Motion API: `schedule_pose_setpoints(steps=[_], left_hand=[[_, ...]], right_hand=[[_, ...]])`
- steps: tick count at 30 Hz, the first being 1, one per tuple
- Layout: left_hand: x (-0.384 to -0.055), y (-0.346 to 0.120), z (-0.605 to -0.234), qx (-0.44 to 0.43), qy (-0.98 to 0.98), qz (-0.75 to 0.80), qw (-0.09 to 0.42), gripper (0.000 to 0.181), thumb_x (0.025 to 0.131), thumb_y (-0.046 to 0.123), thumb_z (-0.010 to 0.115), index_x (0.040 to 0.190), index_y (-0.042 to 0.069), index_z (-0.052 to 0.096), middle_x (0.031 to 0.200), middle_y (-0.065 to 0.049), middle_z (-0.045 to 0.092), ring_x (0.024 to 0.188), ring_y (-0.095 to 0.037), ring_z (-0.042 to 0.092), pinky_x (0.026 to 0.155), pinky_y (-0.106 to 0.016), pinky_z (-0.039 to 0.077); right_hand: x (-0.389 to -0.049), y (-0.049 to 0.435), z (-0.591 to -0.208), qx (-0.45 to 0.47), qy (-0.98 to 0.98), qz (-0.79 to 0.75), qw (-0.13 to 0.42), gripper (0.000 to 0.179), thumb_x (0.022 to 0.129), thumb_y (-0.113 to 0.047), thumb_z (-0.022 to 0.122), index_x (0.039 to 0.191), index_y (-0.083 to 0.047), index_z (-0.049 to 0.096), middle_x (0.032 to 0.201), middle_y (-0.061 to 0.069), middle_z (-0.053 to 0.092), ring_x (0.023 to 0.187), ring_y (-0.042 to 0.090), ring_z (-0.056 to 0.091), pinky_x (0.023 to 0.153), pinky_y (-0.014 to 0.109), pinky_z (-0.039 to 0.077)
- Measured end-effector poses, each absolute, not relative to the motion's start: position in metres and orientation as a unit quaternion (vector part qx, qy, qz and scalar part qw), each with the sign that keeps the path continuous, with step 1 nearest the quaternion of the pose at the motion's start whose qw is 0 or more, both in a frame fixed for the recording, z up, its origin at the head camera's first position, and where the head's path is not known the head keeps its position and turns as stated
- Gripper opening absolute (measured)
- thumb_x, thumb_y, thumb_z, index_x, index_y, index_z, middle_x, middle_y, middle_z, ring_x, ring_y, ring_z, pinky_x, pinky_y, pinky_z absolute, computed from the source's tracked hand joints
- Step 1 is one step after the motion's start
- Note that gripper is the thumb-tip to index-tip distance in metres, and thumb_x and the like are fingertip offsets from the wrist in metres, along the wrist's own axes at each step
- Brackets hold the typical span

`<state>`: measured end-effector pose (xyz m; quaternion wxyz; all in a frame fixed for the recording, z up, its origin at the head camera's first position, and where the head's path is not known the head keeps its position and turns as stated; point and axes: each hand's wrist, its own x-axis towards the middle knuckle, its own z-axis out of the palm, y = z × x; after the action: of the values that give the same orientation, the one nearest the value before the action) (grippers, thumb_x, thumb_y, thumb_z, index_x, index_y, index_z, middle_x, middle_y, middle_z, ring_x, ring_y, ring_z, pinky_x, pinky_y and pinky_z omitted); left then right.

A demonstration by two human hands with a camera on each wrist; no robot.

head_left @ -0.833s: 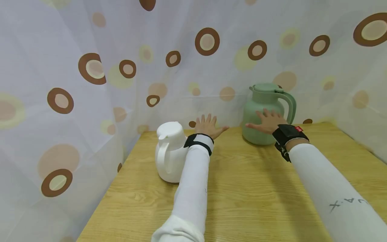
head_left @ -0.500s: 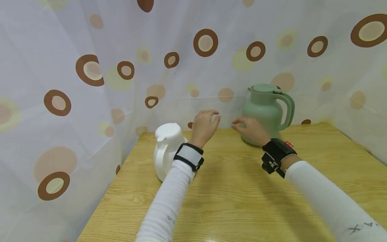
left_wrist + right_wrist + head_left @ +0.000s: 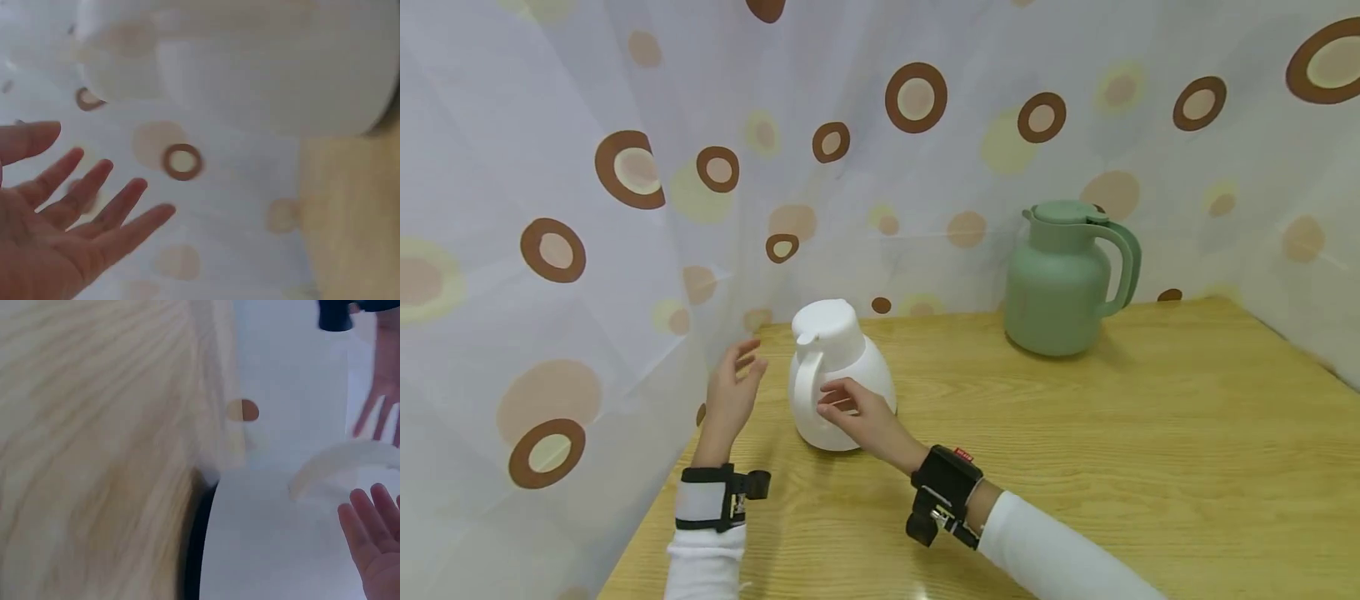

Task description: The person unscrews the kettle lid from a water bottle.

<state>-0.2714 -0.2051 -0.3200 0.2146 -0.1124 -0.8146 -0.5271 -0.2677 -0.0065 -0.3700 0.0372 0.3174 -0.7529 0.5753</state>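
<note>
A white thermos jug (image 3: 867,371) stands upright on the table, its handle (image 3: 806,387) facing my side. My right hand (image 3: 868,421) is in front of the jug's body, fingertips close to the handle, its fingers loosely bent and nothing held. In the right wrist view the right hand's fingers (image 3: 375,519) lie apart from the curved handle (image 3: 331,462); whether they touch the body cannot be told. My left hand (image 3: 733,400) hovers left of the jug with spread fingers; the left wrist view shows a gap between it and the jug (image 3: 250,69).
A green thermos jug (image 3: 1052,292) stands at the back of the wooden table (image 3: 1112,467), handle to the right. A sheet with brown circles (image 3: 917,167) hangs behind and along the left table edge. Both wrists wear black straps with small cameras.
Both hands have come back from the far part of the table. The left hand moved left past the white jug, the right hand left to its front. Both jugs stay in place.
</note>
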Motion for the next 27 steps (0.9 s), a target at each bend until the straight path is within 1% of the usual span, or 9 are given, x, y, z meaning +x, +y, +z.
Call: schedule_pose_setpoints(steps=[2, 4, 6, 8, 11, 15, 18, 22, 27], left_hand=[[-0.282, -0.224, -0.339, -0.116, -0.816, -0.559, 0.097, 0.043, 0.098, 0.015, 0.047, 0.137, 0.001, 0.035, 0.141, -0.019, 0.031, 0.123, -0.037, 0.035, 0.094, -0.051, 0.034], [-0.292, -0.236, -0.355, -0.127, -0.796, -0.591, 0.004, 0.049, 0.098, 0.016, 0.046, 0.142, 0.004, 0.026, 0.145, -0.019, 0.02, 0.127, -0.039, 0.029, 0.094, -0.053, 0.033], [-0.3, -0.244, -0.368, -0.141, -0.777, -0.61, -0.059, 0.055, 0.098, 0.017, 0.046, 0.145, 0.007, 0.02, 0.148, -0.018, 0.013, 0.129, -0.039, 0.022, 0.092, -0.053, 0.034], [-0.307, -0.247, -0.375, -0.153, -0.763, -0.622, -0.087, 0.058, 0.097, 0.017, 0.048, 0.146, 0.01, 0.018, 0.149, -0.016, 0.009, 0.13, -0.039, 0.019, 0.091, -0.053, 0.036], [-0.317, -0.247, -0.38, -0.16, -0.756, -0.627, -0.103, 0.06, 0.096, 0.016, 0.051, 0.146, 0.012, 0.018, 0.149, -0.013, 0.009, 0.13, -0.039, 0.02, 0.088, -0.051, 0.039], [-0.323, -0.243, -0.382, -0.141, -0.756, -0.632, -0.094, 0.057, 0.096, 0.015, 0.052, 0.145, 0.012, 0.023, 0.147, -0.015, 0.015, 0.126, -0.04, 0.029, 0.085, -0.047, 0.043], [-0.324, -0.239, -0.382, -0.124, -0.754, -0.64, -0.079, 0.054, 0.095, 0.012, 0.051, 0.143, 0.009, 0.025, 0.146, -0.017, 0.02, 0.124, -0.038, 0.032, 0.084, -0.045, 0.045], [-0.323, -0.234, -0.384, -0.11, -0.747, -0.652, -0.067, 0.053, 0.095, 0.009, 0.051, 0.143, 0.008, 0.026, 0.145, -0.017, 0.022, 0.125, -0.036, 0.031, 0.084, -0.046, 0.044], [-0.318, -0.229, -0.386, -0.101, -0.744, -0.658, -0.055, 0.054, 0.095, 0.01, 0.052, 0.142, 0.008, 0.028, 0.145, -0.018, 0.023, 0.124, -0.039, 0.034, 0.084, -0.048, 0.044]], right_hand=[[-0.265, -0.02, -0.372, 0.293, -0.734, 0.611, 0.047, 0.03, 0.093, -0.017, 0.057, 0.119, -0.002, 0.052, 0.107, 0.011, 0.059, 0.097, 0.024, 0.057, 0.082, 0.033, 0.045], [-0.259, -0.03, -0.371, 0.272, -0.719, 0.637, 0.052, 0.028, 0.092, -0.013, 0.057, 0.117, 0.0, 0.053, 0.105, 0.012, 0.059, 0.096, 0.026, 0.057, 0.082, 0.034, 0.044], [-0.252, -0.038, -0.367, 0.256, -0.71, 0.653, 0.062, 0.025, 0.091, -0.007, 0.057, 0.113, 0.003, 0.054, 0.102, 0.015, 0.059, 0.095, 0.029, 0.056, 0.083, 0.036, 0.044], [-0.244, -0.042, -0.362, 0.247, -0.705, 0.66, 0.076, 0.022, 0.09, -0.002, 0.057, 0.11, 0.007, 0.054, 0.1, 0.019, 0.058, 0.094, 0.033, 0.056, 0.082, 0.04, 0.044], [-0.236, -0.046, -0.355, 0.242, -0.703, 0.661, 0.098, 0.018, 0.089, 0.003, 0.056, 0.106, 0.009, 0.054, 0.098, 0.023, 0.058, 0.092, 0.036, 0.056, 0.082, 0.044, 0.043], [-0.237, -0.048, -0.357, 0.247, -0.703, 0.658, 0.11, 0.016, 0.089, 0.003, 0.055, 0.104, 0.009, 0.054, 0.098, 0.023, 0.058, 0.09, 0.036, 0.057, 0.08, 0.042, 0.045], [-0.247, -0.049, -0.367, 0.249, -0.703, 0.657, 0.108, 0.016, 0.09, 0.0, 0.056, 0.105, 0.006, 0.055, 0.098, 0.02, 0.059, 0.09, 0.033, 0.057, 0.079, 0.039, 0.045], [-0.26, -0.051, -0.383, 0.244, -0.711, 0.651, 0.106, 0.018, 0.091, -0.008, 0.058, 0.107, 0.0, 0.056, 0.099, 0.012, 0.06, 0.091, 0.026, 0.057, 0.08, 0.035, 0.045], [-0.261, -0.046, -0.386, 0.246, -0.711, 0.651, 0.1, 0.018, 0.092, -0.011, 0.058, 0.107, -0.002, 0.056, 0.099, 0.009, 0.059, 0.092, 0.024, 0.056, 0.081, 0.034, 0.044]])
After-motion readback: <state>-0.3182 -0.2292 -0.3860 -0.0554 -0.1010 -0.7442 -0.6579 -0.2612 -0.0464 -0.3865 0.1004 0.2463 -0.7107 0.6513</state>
